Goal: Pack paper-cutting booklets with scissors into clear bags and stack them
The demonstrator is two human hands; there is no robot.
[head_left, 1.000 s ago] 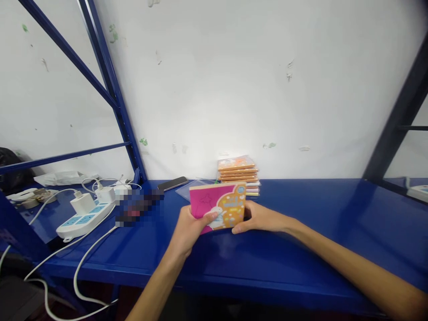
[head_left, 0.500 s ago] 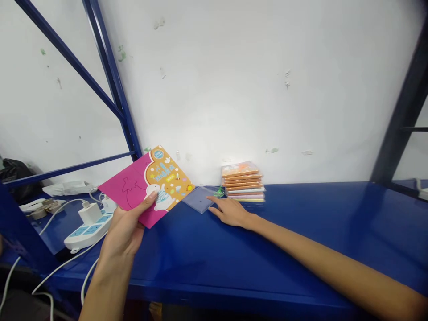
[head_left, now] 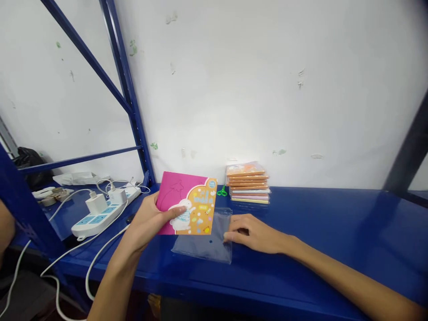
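Note:
My left hand (head_left: 152, 220) grips a pink and orange booklet (head_left: 197, 209) by its left side, thumb on the cover with the white cartoon animal. Under and beside the booklet lies a clear plastic sleeve (head_left: 214, 249). My right hand (head_left: 250, 232) pinches the right edge of that sleeve between thumb and curled fingers. Behind my right hand, near the wall, stands a stack of booklets (head_left: 249, 183), several of them orange-edged. Green scissors (head_left: 222, 191) sit just left of the stack.
A white power strip (head_left: 100, 218) with plugs and cables is on the left of the blue table (head_left: 317, 249). Tape rolls (head_left: 55, 196) and a black bag (head_left: 28, 162) lie behind a blue metal frame (head_left: 133, 102). Part of a person (head_left: 5, 223) shows at the left edge.
The sleeve has come nearer, drawn by my right hand, which now pinches its edge. My left hand has turned the booklet more level and brought it right, over the sleeve. The view has shifted slightly.

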